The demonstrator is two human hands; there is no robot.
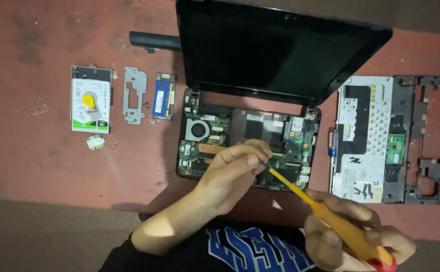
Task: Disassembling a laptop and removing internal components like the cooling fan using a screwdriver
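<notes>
— over the opened laptop (247, 146), how was the screwdriver (326, 214) held?
— its handle was gripped by the right hand (353, 236); its shaft was pinched and steadied at the board by the left hand (232, 174).

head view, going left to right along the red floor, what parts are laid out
hard drive → metal bracket → memory module → opened laptop base with the left hand on it → keyboard back plate → dark plastic frame
</notes>
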